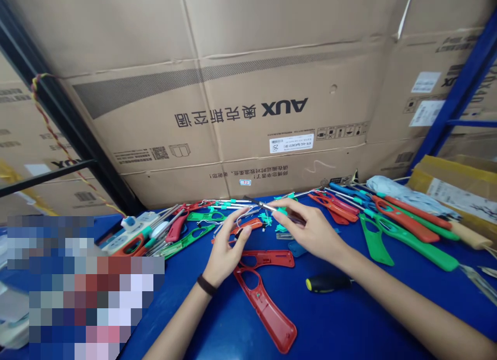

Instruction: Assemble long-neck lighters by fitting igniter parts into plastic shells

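My left hand (227,249), with a dark band on its wrist, is closed near a thin white wire (244,213) that loops by its fingertips. My right hand (310,225) is wrapped round a slim dark-and-silver rod-shaped tool (267,205), its tip pointing left above the left fingers. Under the hands lie two red plastic shell halves, one flat and curved (272,313) and one behind it (277,258), each with a finger loop. An orange shell (252,224) lies partly hidden behind my left hand. Small turquoise parts (265,219) sit between the hands.
A black screwdriver with a yellow end (328,283) lies right of the red shells. Green shells (417,243) and orange shells (407,220) are piled at right. A white power strip (140,228) stands at left. Large cartons (233,80) rise behind the blue table (334,329).
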{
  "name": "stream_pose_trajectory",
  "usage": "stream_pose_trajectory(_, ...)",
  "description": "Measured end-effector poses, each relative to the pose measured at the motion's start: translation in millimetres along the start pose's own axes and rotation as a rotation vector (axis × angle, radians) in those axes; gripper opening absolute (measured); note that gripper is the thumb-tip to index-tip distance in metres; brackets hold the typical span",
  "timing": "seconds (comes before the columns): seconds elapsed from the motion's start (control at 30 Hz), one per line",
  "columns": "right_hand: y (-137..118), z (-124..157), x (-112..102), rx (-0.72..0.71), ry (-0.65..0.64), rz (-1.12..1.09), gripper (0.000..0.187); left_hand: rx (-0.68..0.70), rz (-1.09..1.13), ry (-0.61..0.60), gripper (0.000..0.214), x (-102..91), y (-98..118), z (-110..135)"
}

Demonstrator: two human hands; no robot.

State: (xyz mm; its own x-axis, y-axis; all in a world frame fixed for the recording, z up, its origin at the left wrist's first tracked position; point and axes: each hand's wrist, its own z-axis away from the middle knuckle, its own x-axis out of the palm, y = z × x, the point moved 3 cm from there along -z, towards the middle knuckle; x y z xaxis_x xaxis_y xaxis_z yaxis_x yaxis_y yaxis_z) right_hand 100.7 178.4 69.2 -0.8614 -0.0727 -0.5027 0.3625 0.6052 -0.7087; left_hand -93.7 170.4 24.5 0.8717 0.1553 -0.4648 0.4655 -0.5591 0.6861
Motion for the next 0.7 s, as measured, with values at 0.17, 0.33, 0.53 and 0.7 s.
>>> stream_pose_trajectory(0.17, 14.8, 10.8, 3.1, 0.036, -0.014, -0.005, 0.025, 0.009, -0.018, -0.167, 0.023, 9.6, 8.5, 2.4)
stream_pose_trajectory(0.33, 12.4, 15.4, 2.7, -0.071, -0.071, 0.039, 0.021, 0.046, -0.057, -0.275, 0.03, 18.6, 9.0, 6.4)
stream_pose_trajectory(0.53, 16.6, 18.3, -0.8, -0.118, -0.072, 0.158, 0.022, -0.049, 0.019, -0.348, 0.018, 18.5, 11.9, 4.4)
stream_pose_trajectory(0.7, 29.6, 14.8, -6.0, -0.098, -0.109, 0.241, 0.021, -0.245, 0.281, -0.412, 0.037, 14.1, 11.4, 2.2)
